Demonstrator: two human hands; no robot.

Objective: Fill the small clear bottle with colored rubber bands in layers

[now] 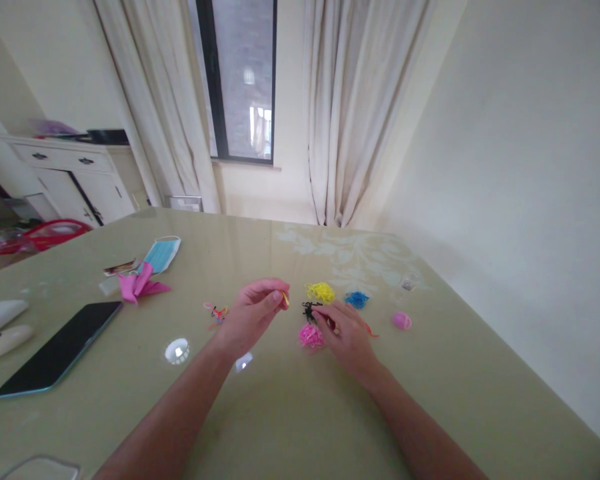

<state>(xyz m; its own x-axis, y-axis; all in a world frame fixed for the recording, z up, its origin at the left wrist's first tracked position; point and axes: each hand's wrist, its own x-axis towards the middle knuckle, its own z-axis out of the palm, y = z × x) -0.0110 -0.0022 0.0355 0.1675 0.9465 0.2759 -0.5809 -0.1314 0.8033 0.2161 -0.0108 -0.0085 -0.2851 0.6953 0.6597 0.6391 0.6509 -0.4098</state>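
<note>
My left hand (254,312) is raised a little above the table, thumb and fingers pinched on a small yellow rubber band (285,299). My right hand (344,332) rests on the table with its fingertips at a small black pile of bands (309,309); whether it holds anything is unclear. Around it lie a yellow pile (321,291), a blue pile (357,299), a pink pile (311,337) and a red band (371,331). A few mixed-colour bands (218,312) lie left of my left hand.
A green glossy table (290,413) fills the view. On its left lie a dark phone (60,348), pink folded paper (139,285), a blue face mask (161,254) and white objects (0,327). A pink lump (401,321) sits at right. A white cabinet (75,177) stands behind.
</note>
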